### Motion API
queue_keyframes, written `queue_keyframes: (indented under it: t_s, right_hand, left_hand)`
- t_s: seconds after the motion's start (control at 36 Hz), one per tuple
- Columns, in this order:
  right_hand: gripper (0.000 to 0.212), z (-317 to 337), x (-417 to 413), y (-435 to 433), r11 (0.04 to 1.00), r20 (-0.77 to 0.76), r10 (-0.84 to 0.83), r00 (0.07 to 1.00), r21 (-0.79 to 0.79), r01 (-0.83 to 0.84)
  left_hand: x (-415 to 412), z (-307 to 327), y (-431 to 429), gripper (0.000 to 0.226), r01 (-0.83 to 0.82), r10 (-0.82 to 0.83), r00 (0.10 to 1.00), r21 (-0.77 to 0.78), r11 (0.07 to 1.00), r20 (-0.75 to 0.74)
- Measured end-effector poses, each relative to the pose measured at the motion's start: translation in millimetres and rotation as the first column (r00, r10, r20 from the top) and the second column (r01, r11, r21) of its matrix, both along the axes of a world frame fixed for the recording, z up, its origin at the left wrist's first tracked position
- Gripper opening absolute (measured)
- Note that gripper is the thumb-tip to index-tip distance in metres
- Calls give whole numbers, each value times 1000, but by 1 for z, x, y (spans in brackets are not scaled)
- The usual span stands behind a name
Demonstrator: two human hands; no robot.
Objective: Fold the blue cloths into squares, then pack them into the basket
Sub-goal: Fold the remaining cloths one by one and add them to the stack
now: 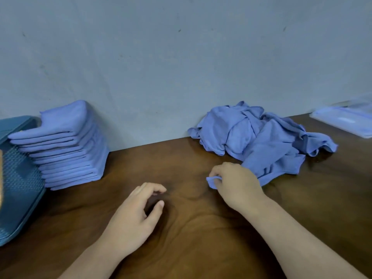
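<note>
A loose heap of unfolded blue cloths (259, 135) lies at the back right of the wooden table (181, 238), against the wall. My right hand (235, 184) pinches a corner of the nearest cloth (275, 168), which trails from the heap's front edge. My left hand (138, 210) hovers over the table's middle with fingers loosely curled and nothing in it. A tall stack of several folded blue cloths (68, 150) stands at the back left. The teal basket (18, 178) sits at the far left edge, touching the stack.
A grey wall (181, 57) runs along the table's back edge. A clear plastic packet (346, 121) lies at the far right corner. Bare wood shows between the stack and the heap.
</note>
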State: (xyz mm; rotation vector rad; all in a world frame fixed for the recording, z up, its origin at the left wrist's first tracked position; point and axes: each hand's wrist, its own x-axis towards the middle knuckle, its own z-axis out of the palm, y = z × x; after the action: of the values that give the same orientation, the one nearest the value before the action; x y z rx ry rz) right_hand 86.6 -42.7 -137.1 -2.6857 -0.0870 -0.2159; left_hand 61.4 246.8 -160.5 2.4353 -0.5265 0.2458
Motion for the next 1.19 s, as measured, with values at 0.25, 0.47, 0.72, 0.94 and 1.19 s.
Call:
queue_keyframes:
  t_s: [0.25, 0.47, 0.72, 0.94, 1.19]
  right_hand:
    - [28, -17, -5, 41, 841, 113, 393, 913, 359, -406]
    - [57, -2, 1, 2, 929, 109, -192, 975, -301, 216]
    - [44, -17, 3, 9, 910, 22, -95, 995, -403, 96]
    - [32, -7, -26, 57, 895, 40, 355, 934, 276, -351]
    - [74, -3, -10, 26, 975, 231, 197, 953, 52, -214]
  left_hand:
    - [3, 1, -9, 51, 199, -199, 980, 21, 980, 7]
    - [7, -8, -12, 40, 278, -282, 959, 313, 908, -33]
    - [4, -1, -8, 50, 176, -234, 939, 233, 956, 250]
    - [9, 6, 1, 31, 111, -42, 953, -216, 970, 300]
    - [17, -2, 3, 24, 209, -211, 976, -35, 977, -57]
